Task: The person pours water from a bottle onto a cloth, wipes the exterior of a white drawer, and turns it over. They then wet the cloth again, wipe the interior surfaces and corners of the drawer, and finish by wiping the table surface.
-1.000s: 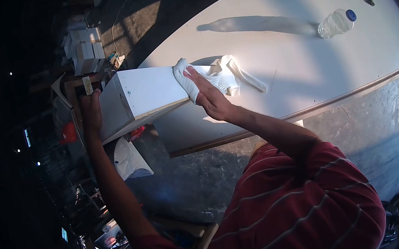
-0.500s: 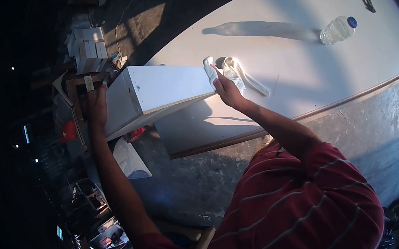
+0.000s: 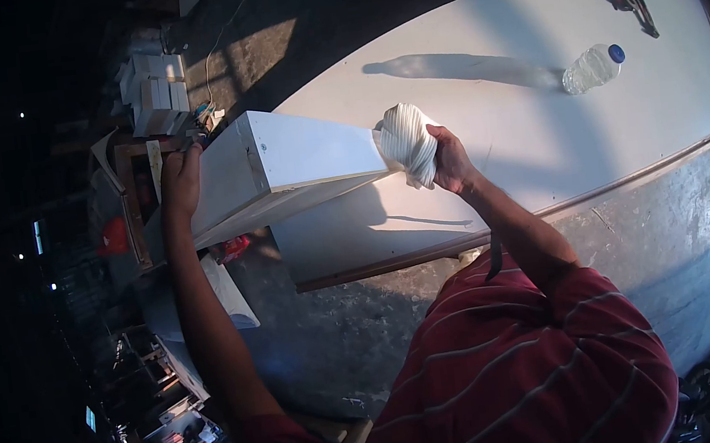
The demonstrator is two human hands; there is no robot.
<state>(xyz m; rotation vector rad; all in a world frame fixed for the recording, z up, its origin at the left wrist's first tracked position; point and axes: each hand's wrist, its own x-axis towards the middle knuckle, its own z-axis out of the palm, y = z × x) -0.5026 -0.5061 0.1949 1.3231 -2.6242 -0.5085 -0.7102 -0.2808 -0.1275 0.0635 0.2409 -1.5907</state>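
Observation:
A white box-shaped panel piece (image 3: pixel 312 144) with pale raw edges and a small screw on its side is raised at the edge of the white table. At its far left end, my left hand (image 3: pixel 182 181) is closed on its edge, the fingertips partly hidden. My right hand (image 3: pixel 452 161) grips a bunched white ribbed cloth (image 3: pixel 407 136) against the panel's right end.
On the white table (image 3: pixel 503 150) stand a clear bottle with a blue cap (image 3: pixel 594 69) and, beyond it, a dark tool with red parts (image 3: pixel 630 2). Stacked white pieces (image 3: pixel 158 93) are on the floor at upper left, near a brown wooden frame (image 3: pixel 136 214).
My right hand has moved right, off the panel's end, and now has the cloth, raised and bunched, in its grip. The left hand stays on the panel.

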